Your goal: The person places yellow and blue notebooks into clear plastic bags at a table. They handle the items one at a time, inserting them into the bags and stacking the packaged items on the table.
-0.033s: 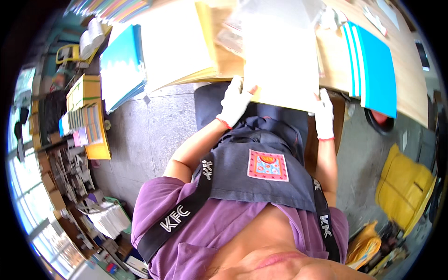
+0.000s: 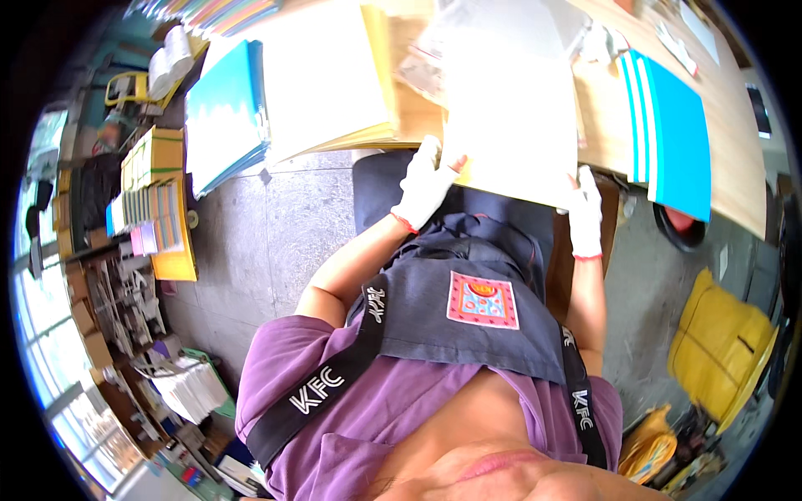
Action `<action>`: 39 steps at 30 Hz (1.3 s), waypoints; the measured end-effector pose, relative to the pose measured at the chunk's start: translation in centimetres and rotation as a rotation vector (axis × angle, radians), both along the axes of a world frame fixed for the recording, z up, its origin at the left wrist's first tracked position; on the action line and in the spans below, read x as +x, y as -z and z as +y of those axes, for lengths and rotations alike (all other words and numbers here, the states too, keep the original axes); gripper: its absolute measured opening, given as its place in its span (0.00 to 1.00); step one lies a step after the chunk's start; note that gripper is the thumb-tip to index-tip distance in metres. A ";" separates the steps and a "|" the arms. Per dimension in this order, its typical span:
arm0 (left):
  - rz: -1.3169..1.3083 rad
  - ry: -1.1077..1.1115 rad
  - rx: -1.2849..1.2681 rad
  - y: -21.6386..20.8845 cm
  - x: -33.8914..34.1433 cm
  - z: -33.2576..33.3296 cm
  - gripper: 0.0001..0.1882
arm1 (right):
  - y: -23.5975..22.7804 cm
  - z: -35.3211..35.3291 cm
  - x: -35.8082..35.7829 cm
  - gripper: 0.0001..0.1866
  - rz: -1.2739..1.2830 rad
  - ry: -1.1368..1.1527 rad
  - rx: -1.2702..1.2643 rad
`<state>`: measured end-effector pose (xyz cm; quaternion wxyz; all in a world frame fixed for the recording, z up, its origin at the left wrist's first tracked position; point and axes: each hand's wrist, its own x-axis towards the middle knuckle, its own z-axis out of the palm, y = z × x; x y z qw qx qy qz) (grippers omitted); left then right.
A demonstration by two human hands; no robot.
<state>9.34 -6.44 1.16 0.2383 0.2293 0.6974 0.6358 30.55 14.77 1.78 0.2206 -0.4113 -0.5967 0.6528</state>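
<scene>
Big wooden counter (image 2: pixel 735 159) runs across the far side, with a large white sheet (image 2: pixel 510 108) lying at its near edge, overhanging toward the lap. Left of it sits a white and blue paper stack (image 2: pixel 276 92), right a blue striped folder (image 2: pixel 668 134). Both gloved hands (white cotton) pinch the sheet's near edge: left hand (image 2: pixel 424 185) at the left corner, right hand (image 2: pixel 585 209) at the right.

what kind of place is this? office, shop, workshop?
Likely a paper or stationery workshop. Both gloved hands, left hand and right hand, hold a big white sheet at a wooden table; stacks of blue sheets lie on it, and notebook piles sit on the floor.
</scene>
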 end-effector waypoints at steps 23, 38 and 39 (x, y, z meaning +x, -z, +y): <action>1.262 -0.234 -0.828 -7.6 -14.9 -12.2 0.24 | -7.0 -5.4 -17.6 0.15 -0.020 -0.447 0.584; 0.974 -0.291 0.035 -5.4 -10.2 -10.0 0.25 | -10.0 13.3 8.2 0.29 -1.154 -0.056 1.373; 1.003 -0.234 0.009 -5.8 -9.1 -9.8 0.24 | -9.9 13.5 8.4 0.29 -1.140 -0.067 1.392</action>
